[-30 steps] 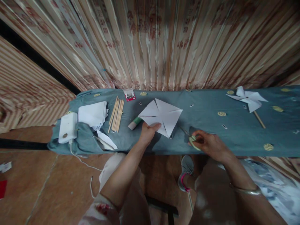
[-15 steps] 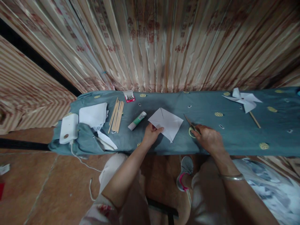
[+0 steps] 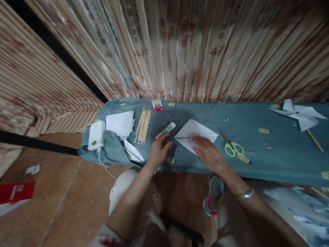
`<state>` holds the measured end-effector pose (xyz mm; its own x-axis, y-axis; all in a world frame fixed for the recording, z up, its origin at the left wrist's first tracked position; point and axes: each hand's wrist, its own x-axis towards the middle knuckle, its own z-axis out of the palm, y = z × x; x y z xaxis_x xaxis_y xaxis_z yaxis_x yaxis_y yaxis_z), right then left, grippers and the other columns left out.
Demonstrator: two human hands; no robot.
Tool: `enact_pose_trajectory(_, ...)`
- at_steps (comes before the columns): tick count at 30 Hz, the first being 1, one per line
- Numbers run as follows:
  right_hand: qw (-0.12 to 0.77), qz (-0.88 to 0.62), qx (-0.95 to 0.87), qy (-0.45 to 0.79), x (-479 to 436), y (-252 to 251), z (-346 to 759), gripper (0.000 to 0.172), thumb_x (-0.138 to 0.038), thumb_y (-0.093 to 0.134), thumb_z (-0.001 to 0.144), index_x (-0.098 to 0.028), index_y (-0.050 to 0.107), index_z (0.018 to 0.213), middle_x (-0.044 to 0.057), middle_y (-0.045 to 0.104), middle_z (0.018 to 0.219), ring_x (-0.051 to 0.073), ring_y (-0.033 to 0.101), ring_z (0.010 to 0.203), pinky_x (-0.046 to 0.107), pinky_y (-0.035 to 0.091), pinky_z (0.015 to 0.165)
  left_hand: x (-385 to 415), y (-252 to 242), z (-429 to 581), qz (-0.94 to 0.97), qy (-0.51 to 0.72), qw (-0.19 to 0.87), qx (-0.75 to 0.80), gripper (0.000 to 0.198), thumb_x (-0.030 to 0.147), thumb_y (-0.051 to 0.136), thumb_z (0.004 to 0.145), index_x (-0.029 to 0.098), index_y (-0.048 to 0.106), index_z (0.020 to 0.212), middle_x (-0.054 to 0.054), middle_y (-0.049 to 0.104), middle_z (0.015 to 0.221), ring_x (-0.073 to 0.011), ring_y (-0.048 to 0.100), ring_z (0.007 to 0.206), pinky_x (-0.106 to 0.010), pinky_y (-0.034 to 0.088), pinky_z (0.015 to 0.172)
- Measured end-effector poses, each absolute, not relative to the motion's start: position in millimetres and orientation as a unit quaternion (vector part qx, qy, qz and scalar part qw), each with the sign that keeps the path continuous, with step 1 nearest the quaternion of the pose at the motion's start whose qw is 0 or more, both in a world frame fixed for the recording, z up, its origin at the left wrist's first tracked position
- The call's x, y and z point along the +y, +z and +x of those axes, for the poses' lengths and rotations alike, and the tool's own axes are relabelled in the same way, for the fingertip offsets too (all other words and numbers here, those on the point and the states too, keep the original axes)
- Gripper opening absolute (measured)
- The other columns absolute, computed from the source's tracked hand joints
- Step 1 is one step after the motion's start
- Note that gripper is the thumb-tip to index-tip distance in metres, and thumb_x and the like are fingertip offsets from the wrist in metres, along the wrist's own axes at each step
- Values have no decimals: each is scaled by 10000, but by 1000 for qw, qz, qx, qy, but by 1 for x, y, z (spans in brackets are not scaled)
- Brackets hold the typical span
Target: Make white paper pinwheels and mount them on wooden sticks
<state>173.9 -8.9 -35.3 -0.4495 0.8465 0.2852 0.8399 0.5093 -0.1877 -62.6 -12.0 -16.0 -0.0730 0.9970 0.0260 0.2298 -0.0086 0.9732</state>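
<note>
A square of white paper (image 3: 191, 129) with cut lines running in from its corners lies flat on the cloth-covered table. My right hand (image 3: 208, 153) rests on its near side, fingers stretched out. Left of the paper, my left hand (image 3: 158, 151) is held with thumb and fingers apart, holding nothing. Its fingertips are at the near end of a green and white glue stick (image 3: 168, 128); I cannot tell whether they touch it. Scissors with pale green handles (image 3: 233, 149) lie to the right of the paper.
Wooden sticks (image 3: 143, 125), a small box of pins (image 3: 157, 105), stacked white paper (image 3: 119, 123) and a white device with a cable (image 3: 97, 135) lie on the left. A paper pinwheel on a stick (image 3: 298, 113) lies right. A pleated curtain (image 3: 180, 61) hangs behind the table.
My right hand has let go of the scissors and moved left onto the paper. My left hand has released the paper and shifted toward the glue stick. The view has swung slightly left.
</note>
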Motion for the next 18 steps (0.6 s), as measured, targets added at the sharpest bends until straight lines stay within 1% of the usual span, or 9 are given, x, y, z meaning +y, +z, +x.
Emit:
enact_pose_trajectory(4,153,-493,-856,-17,-6,-36,168,372,-295,437,950,-98,621,1207,198,617,1239,327,561,1107,470,493,937,-8,-9,-105,592,438,265,622,297,189,587,805,175,705,1077,-92,664,1079,-155,602,749,-298,514,693)
enact_pose_trajectory(6,160,-492,-855,-22,-5,-35,168,348,-289,460,940,-107,631,1182,188,627,1213,320,561,1092,454,497,925,-7,-8,-127,594,425,209,650,287,181,578,803,156,711,1056,-98,666,1054,-157,595,741,-304,512,714)
enact_pose_trajectory(8,166,-493,-854,-26,-4,-35,167,329,-277,464,935,-110,638,1159,185,633,1191,314,561,1079,447,495,921,-9,-7,-147,594,400,163,678,296,182,553,816,162,714,1063,-88,668,1012,-163,597,749,-315,512,751)
enact_pose_trajectory(11,170,-493,-852,-30,-3,-36,167,321,-264,461,932,-101,641,1143,191,635,1174,312,560,1063,447,494,915,-14,-9,-165,600,368,123,700,304,228,553,832,163,710,1084,-86,661,982,-182,612,783,-327,515,786)
enact_pose_trajectory(14,181,-491,-852,-25,-2,-36,168,314,-261,463,933,-101,645,1133,177,644,1164,302,563,1048,437,503,916,-19,-11,-171,616,350,94,700,300,238,533,843,173,709,1077,-83,661,979,-205,629,866,-333,516,823)
enact_pose_trajectory(18,204,-490,-847,-10,-1,-37,171,309,-234,441,939,-102,648,1126,163,654,1158,283,561,1060,421,500,947,-18,-16,-165,654,333,83,674,308,241,487,873,177,698,1088,-88,666,1023,-222,628,973,-349,511,888)
